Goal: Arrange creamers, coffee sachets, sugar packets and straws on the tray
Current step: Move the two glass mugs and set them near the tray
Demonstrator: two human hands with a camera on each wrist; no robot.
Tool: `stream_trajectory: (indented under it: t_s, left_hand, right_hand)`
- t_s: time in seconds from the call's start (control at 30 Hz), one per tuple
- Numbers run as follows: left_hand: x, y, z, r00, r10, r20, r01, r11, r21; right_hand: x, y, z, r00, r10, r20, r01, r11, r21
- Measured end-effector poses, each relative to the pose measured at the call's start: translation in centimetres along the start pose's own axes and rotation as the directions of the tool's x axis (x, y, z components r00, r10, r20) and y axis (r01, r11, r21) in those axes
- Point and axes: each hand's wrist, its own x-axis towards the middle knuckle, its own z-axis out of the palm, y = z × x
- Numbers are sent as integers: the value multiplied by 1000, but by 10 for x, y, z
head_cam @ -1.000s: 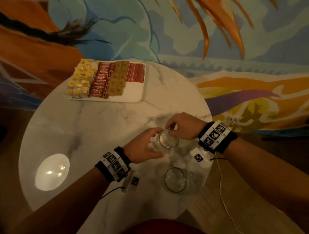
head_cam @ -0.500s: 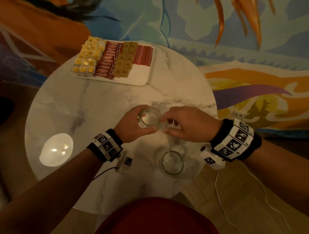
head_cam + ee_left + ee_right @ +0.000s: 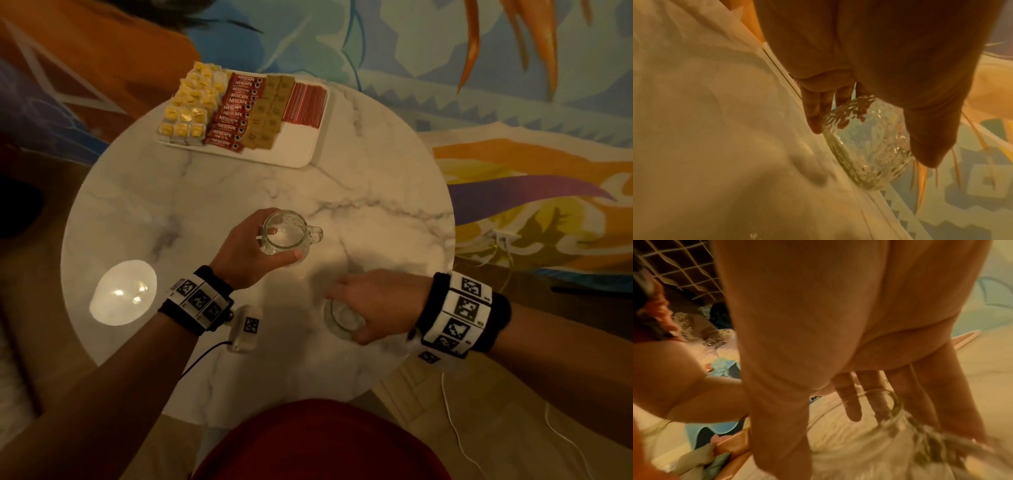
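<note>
A white tray (image 3: 301, 150) at the far side of the table holds yellow-lidded creamers (image 3: 191, 106), red coffee sachets (image 3: 236, 113), brown sugar packets (image 3: 270, 113) and red straws (image 3: 305, 104), all in rows. My left hand (image 3: 282, 244) grips a textured glass mug (image 3: 291, 233) at mid-table, thumb on its near side. In the left wrist view the fingers (image 3: 813, 110) wrap around this mug (image 3: 865, 142). My right hand (image 3: 342, 315) covers a second glass (image 3: 337, 320) near the front edge. Thumb and fingers lie round that glass (image 3: 890, 402), blurred in the right wrist view.
The round marble table (image 3: 205, 212) shows a bright lamp reflection (image 3: 123, 291) at its left. A small white device (image 3: 245, 329) with a cable lies by my left wrist. The table's front edge runs just below the second glass. A painted surface surrounds the table.
My right hand let go of the first mug and dropped back onto the second glass by the front edge. My left hand kept the first mug and shifted it slightly away.
</note>
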Motion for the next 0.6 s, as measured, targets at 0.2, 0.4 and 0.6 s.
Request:
stream_trajectory:
  t_s: [0.2,0.4,0.6]
  left_hand:
    - [8,-11,-26,997,-13,-80,14,1000,12]
    - [26,-17,-45,991,-16,-133,19,1000,23]
    - [43,-22,-58,985,-13,-170,15,1000,10]
  right_hand:
    - [40,41,-35,970,164,-179,-132,976,176]
    - [97,88,-69,898,307,-315,-207,927,313]
    - [127,104,-82,828,380,-411,-177,874,452]
